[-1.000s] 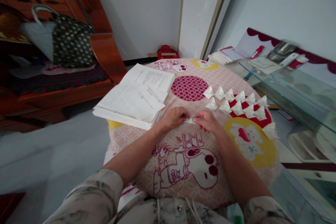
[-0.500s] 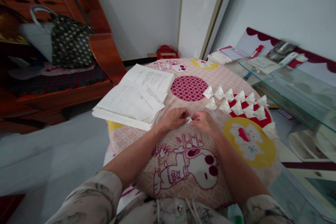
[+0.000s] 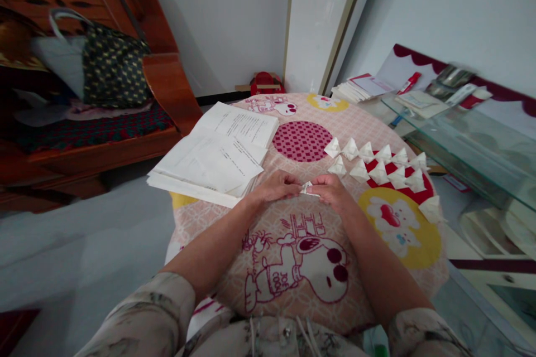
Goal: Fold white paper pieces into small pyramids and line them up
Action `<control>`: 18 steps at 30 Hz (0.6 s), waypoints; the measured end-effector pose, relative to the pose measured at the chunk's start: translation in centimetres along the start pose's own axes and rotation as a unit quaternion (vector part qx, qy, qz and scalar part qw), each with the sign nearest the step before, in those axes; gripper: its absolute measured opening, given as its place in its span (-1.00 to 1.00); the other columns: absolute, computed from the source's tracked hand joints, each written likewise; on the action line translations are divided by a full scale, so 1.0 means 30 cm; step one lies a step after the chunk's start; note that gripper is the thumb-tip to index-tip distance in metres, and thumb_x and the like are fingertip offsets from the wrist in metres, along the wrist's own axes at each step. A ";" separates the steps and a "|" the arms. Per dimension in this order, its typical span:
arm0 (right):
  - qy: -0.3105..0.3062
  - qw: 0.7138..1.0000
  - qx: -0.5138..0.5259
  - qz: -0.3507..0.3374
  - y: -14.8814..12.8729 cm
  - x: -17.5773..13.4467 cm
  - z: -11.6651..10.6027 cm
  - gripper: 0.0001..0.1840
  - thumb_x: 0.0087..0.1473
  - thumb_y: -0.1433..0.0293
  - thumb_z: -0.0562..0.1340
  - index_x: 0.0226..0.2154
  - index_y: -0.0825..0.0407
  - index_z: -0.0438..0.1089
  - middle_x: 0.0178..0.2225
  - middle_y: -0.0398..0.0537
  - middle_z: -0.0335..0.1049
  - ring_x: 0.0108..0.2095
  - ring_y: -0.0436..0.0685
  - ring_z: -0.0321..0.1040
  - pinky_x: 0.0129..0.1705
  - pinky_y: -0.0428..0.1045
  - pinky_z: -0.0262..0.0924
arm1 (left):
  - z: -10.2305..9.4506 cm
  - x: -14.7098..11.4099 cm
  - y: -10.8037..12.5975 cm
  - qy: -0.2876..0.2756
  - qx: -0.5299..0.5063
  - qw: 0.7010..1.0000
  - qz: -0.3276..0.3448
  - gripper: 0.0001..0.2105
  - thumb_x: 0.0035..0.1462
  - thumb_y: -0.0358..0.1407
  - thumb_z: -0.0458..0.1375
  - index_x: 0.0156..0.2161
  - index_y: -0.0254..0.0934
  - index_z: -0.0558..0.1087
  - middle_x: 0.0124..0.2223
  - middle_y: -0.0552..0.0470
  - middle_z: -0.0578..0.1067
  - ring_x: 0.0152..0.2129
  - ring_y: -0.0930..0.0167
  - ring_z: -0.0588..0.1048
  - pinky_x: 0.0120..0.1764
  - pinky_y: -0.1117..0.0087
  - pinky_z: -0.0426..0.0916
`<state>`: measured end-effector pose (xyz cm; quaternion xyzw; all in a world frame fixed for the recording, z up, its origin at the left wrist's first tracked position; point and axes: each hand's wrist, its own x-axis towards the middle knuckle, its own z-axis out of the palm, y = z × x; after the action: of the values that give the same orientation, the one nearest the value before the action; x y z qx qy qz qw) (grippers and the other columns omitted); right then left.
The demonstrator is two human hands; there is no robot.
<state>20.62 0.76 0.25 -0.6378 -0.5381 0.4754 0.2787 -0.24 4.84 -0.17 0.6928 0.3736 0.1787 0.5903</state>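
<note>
Folded paper (image 3: 309,189), long axis running sideways, right fingers (image 3: 325,181) clamped on its right end, left fingers (image 3: 292,179) opposite, grip unclear.

A paper (image 3: 310,190) is between the left hand (image 3: 280,187) and right hand (image 3: 332,189). Left of this grip, a book (image 3: 211,153) lies on the table (image 3: 288,169); right, folded papers (image 3: 379,172). Far left, a bag (image 3: 115,70) sits on a bench (image 3: 165,81).

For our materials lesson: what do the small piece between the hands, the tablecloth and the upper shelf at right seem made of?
Small piece: probably matte paper, white with dark marks.
Tablecloth: likely dull fabric, draping at the edge; coating unclear.
Upper shelf: apparently glossy glass, see-through, greenish edge.
</note>
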 end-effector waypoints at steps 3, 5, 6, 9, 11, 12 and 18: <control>-0.005 1.000 0.000 0.000 0.000 0.003 0.004 -0.73 -0.10 0.18 0.35 -0.50 0.05 0.42 -0.64 -0.20 0.25 -0.62 -0.03 0.06 -0.58 -0.06 -0.13 | 0.009 0.000 -0.001 -0.009 -0.027 1.000 -0.008 -0.83 -0.01 -0.24 0.21 -0.50 -0.32 0.45 -0.57 0.15 0.36 -0.64 0.57 0.27 -0.56 0.51 0.09; -0.013 1.000 -0.008 -0.002 0.003 0.003 0.007 -0.76 -0.11 0.20 0.33 -0.51 0.03 0.40 -0.67 -0.23 0.20 -0.62 -0.03 0.06 -0.59 -0.06 -0.15 | 0.014 0.004 -0.009 -0.008 -0.029 1.000 -0.007 -0.83 -0.05 -0.25 0.21 -0.54 -0.31 0.42 -0.60 0.16 0.34 -0.66 0.57 0.25 -0.57 0.51 0.06; -0.017 1.000 -0.014 -0.003 0.004 0.003 0.009 -0.78 -0.10 0.21 0.33 -0.52 0.02 0.39 -0.68 -0.24 0.17 -0.62 -0.03 0.06 -0.59 -0.07 -0.15 | 0.016 0.006 -0.013 -0.008 -0.027 1.000 -0.007 -0.83 -0.06 -0.26 0.21 -0.55 -0.31 0.41 -0.61 0.16 0.33 -0.66 0.57 0.24 -0.58 0.50 0.04; -0.019 1.000 -0.022 -0.006 0.007 0.001 0.014 -0.79 -0.09 0.22 0.31 -0.51 0.02 0.38 -0.69 -0.25 0.15 -0.62 -0.02 0.07 -0.59 -0.07 -0.14 | 0.017 0.011 -0.024 -0.008 -0.022 1.000 -0.008 -0.84 -0.08 -0.26 0.21 -0.55 -0.30 0.40 -0.62 0.17 0.31 -0.68 0.57 0.22 -0.60 0.50 0.01; -0.015 1.000 -0.021 -0.007 0.007 0.001 0.017 -0.80 -0.09 0.22 0.30 -0.50 0.01 0.38 -0.70 -0.24 0.15 -0.63 -0.02 0.07 -0.60 -0.08 -0.15 | 0.016 0.012 -0.026 -0.013 -0.025 1.000 -0.004 -0.83 -0.08 -0.25 0.21 -0.55 -0.31 0.40 -0.62 0.17 0.33 -0.68 0.57 0.23 -0.60 0.51 0.02; -0.014 1.000 -0.020 -0.007 0.008 0.002 0.018 -0.80 -0.09 0.22 0.30 -0.50 0.01 0.38 -0.70 -0.25 0.15 -0.63 -0.02 0.06 -0.61 -0.08 -0.16 | 0.017 0.012 -0.025 -0.017 -0.027 0.999 0.001 -0.82 -0.07 -0.24 0.21 -0.55 -0.31 0.41 -0.61 0.16 0.34 -0.67 0.57 0.24 -0.59 0.51 0.03; -0.024 0.999 -0.021 -0.007 0.005 -0.002 0.013 -0.80 -0.07 0.22 0.29 -0.51 0.01 0.37 -0.70 -0.26 0.15 -0.65 -0.04 0.01 -0.61 -0.08 -0.15 | 0.031 0.008 -0.013 -0.017 -0.047 0.999 0.006 -0.83 -0.11 -0.26 0.23 -0.56 -0.31 0.37 -0.61 0.18 0.32 -0.67 0.59 0.21 -0.59 0.52 0.01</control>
<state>20.33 0.61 -0.03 -0.6283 -0.5589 0.4770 0.2557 0.45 4.40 -0.81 0.6694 0.3504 0.1873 0.6277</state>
